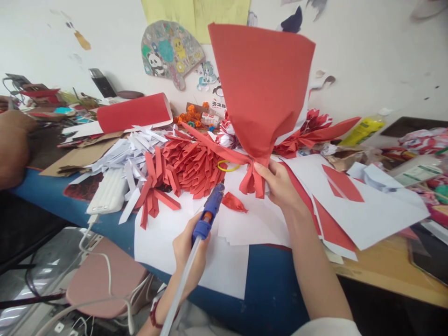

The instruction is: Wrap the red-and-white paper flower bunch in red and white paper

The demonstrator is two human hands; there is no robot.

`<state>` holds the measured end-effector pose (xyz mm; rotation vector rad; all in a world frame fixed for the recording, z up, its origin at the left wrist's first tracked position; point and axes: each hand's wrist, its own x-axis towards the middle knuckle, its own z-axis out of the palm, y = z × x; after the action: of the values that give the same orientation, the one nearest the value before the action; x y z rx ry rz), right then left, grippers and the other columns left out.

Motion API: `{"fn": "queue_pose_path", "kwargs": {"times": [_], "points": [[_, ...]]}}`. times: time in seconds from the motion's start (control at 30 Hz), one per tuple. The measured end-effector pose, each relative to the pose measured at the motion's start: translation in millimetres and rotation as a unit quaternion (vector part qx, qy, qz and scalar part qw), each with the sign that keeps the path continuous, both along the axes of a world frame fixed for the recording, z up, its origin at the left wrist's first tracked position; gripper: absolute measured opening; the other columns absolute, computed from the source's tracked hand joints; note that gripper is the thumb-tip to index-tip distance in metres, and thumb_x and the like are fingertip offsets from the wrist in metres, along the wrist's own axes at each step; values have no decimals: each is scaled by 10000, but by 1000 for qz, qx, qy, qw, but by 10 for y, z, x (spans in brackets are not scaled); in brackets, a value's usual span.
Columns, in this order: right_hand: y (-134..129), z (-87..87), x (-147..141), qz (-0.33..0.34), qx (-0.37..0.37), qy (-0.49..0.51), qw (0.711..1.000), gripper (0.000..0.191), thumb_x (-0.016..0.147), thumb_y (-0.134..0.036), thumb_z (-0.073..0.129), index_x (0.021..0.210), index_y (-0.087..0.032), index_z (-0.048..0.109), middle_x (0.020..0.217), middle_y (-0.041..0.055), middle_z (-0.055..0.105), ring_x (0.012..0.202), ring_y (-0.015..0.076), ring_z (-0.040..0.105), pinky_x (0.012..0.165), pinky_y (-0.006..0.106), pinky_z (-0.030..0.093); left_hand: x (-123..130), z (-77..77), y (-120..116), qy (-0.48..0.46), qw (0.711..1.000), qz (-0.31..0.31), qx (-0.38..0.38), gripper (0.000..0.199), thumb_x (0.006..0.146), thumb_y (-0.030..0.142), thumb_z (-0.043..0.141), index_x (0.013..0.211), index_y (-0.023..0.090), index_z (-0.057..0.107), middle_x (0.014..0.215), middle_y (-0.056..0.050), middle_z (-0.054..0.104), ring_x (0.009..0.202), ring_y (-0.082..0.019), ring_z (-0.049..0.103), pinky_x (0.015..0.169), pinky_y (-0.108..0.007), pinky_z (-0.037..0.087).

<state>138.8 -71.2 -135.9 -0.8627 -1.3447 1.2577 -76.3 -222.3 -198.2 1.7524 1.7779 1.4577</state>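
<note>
My left hand [191, 249] is closed round a blue glue gun [209, 212] with a translucent glue stick out of its back; the nozzle points up toward the red paper. My right hand [276, 179] pinches the gathered neck of a red paper bouquet wrap [264, 84], which stands upright and flares at the top. Folded red strips hang below the neck, and a long red strip reaches to the left from it. A yellow ring [228, 166] and a small red scrap [234, 202] lie between the gun and the wrap.
Folded red strips [192, 163] and white strips [131, 151] are heaped at the left, beside a white power strip [108, 191]. White sheets [371, 205] lie at the right, near a yellow bottle [366, 128]. Another person's arm [14, 144] is at the far left.
</note>
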Motion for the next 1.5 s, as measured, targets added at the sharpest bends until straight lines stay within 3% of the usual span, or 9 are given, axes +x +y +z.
{"fn": "queue_pose_path", "kwargs": {"times": [0.27, 0.4, 0.57, 0.77, 0.87, 0.97, 1.17, 1.37, 1.5], "points": [[3, 6, 24, -9, -8, -1, 1000, 345, 808, -457, 748, 942, -167, 618, 877, 29, 573, 733, 131, 493, 636, 247, 413, -83, -34, 41, 54, 992, -91, 72, 350, 909, 311, 555, 1202, 136, 635, 1040, -84, 762, 842, -185, 732, 731, -230, 558], [16, -2, 35, -13, -5, -9, 1000, 363, 786, -442, 767, 977, -165, 632, 941, 37, 600, 813, 147, 530, 692, 253, 436, -143, -91, 19, 43, 990, -126, 42, 358, 919, 335, 539, 1201, 144, 647, 1065, -97, 757, 911, -212, 729, 798, -268, 567], [3, 9, 50, 17, -8, -41, 999, 425, 742, -465, 797, 996, -164, 639, 945, 46, 620, 867, 181, 567, 725, 280, 464, -144, -40, 39, -18, 996, -88, -25, 412, 911, 427, 534, 1143, 121, 684, 879, -64, 757, 692, -176, 686, 665, -255, 547], [-20, 24, 55, 46, -28, -50, 997, 495, 702, -486, 814, 1037, -166, 641, 970, 70, 636, 847, 196, 581, 637, 276, 464, -120, 25, 94, -67, 991, -109, -40, 489, 939, 479, 449, 1133, 100, 688, 574, 6, 593, 463, -114, 488, 463, -224, 395], [-15, 14, 58, 31, -48, -43, 997, 508, 675, -467, 834, 1034, -165, 639, 961, 62, 627, 782, 173, 564, 568, 252, 429, -163, 37, 77, -11, 994, -112, -16, 397, 921, 418, 526, 1135, 121, 678, 812, -57, 727, 677, -171, 659, 613, -249, 504], [-11, 11, 53, 21, -42, -17, 999, 485, 664, -438, 844, 1006, -164, 636, 961, 56, 627, 794, 172, 564, 596, 255, 442, -185, 86, 40, 68, 986, -148, -11, 333, 933, 339, 545, 1187, 149, 647, 1003, -89, 742, 851, -195, 695, 734, -273, 529], [-5, 25, 35, 0, -28, 13, 1000, 393, 678, -382, 835, 941, -170, 635, 887, 36, 631, 746, 157, 545, 639, 267, 450, -77, 127, 5, 197, 966, -164, -18, 312, 947, 303, 548, 1219, 160, 606, 877, -52, 709, 742, -174, 645, 656, -284, 478], [31, -19, 58, -28, -3, 15, 999, 427, 691, -380, 817, 1021, -186, 628, 1054, 69, 661, 1018, 232, 602, 827, 323, 501, 86, 124, 181, 313, 943, -109, 34, 310, 962, 333, 512, 1164, 129, 628, 799, -49, 680, 695, -204, 605, 621, -340, 414], [49, -46, 98, -46, 12, 16, 999, 401, 696, -371, 813, 1002, -195, 624, 1079, 67, 661, 990, 223, 613, 837, 335, 504, 114, 140, 209, 354, 928, -97, 58, 321, 966, 329, 501, 1170, 121, 636, 790, -63, 663, 695, -208, 576, 632, -350, 371]]}}
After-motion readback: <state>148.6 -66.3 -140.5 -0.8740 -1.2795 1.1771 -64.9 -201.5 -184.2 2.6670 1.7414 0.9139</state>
